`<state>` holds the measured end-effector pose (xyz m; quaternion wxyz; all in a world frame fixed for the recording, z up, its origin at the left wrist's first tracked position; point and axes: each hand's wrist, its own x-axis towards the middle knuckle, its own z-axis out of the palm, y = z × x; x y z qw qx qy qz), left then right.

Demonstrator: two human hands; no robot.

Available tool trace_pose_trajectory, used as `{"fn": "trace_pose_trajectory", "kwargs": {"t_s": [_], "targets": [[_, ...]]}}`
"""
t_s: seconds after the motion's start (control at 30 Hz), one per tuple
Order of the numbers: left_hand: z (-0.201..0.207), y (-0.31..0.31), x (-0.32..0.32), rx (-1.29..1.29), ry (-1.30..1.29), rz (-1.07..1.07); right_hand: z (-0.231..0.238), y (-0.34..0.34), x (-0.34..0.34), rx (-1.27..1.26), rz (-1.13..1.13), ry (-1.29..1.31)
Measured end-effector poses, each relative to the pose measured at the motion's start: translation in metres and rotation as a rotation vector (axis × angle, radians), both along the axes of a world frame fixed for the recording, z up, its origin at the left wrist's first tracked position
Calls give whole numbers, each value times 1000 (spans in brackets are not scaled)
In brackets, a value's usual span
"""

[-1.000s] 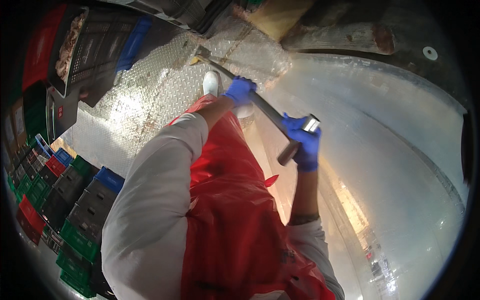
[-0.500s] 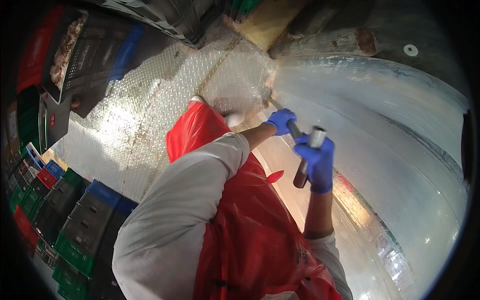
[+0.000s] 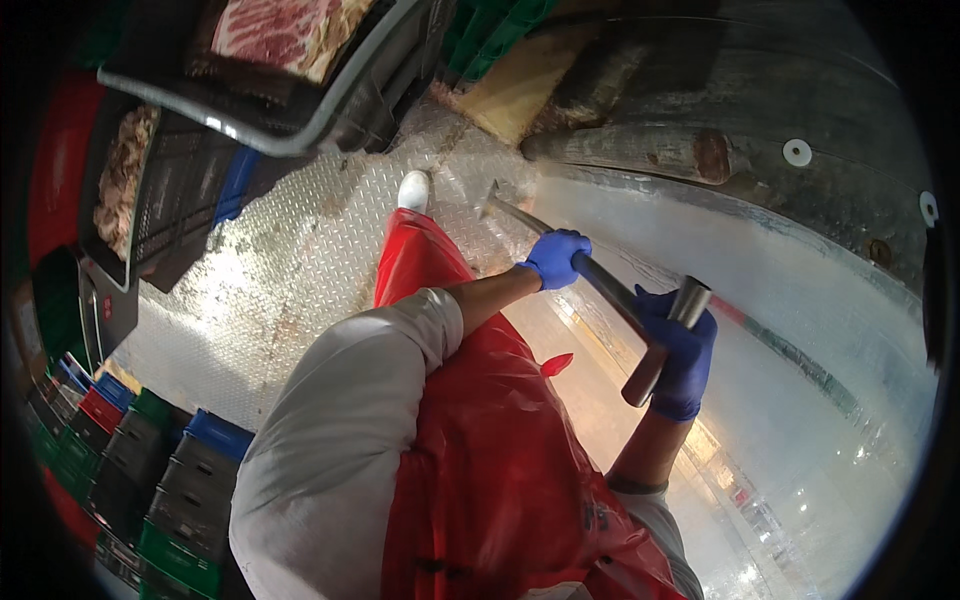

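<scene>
Both my hands, in blue gloves, hold a long metal pole tool [image 3: 612, 287] with a T-shaped cross grip. My left hand [image 3: 557, 258] wraps round the shaft partway down. At the upper end, my right hand [image 3: 683, 362] closes round the cross grip [image 3: 690, 303]. The tool slants away to the upper left. Its far end [image 3: 490, 197], a small narrow crosspiece, is close to the ridged metal floor [image 3: 300, 260]; whether it touches, and its exact kind, I cannot tell.
A large dark crate [image 3: 340, 110] holding raw meat [image 3: 285, 35] stands ahead. Another crate with meat pieces [image 3: 125, 180] is at far left, above coloured stacked crates [image 3: 190, 480]. A smooth pale metal surface [image 3: 800, 330] curves along my right. My white boot [image 3: 414, 190] is on the floor.
The tool's far end has moved left, away from the foot of the pale metal surface. My right hand has shifted right and slightly down in view. The meat crate ahead has come into view.
</scene>
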<state>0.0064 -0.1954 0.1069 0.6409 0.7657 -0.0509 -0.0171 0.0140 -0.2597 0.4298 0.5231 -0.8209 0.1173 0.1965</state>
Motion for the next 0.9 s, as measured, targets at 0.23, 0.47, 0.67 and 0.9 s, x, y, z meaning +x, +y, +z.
{"fn": "trace_pose_trajectory", "kwargs": {"t_s": [0.23, 0.47, 0.67, 0.9], "targets": [[-19, 82, 81, 191, 0, -178, -70, 14, 13, 394, -506, -102], [-68, 96, 156, 406, -79, -245, -133, 36, 67, 614, -782, -56], [-48, 44, 163, 140, -139, -213, -110, 13, 74, 383, -736, -131], [-28, 13, 220, 113, -222, -222, -75, -1, 141, 185, -339, -114]]}}
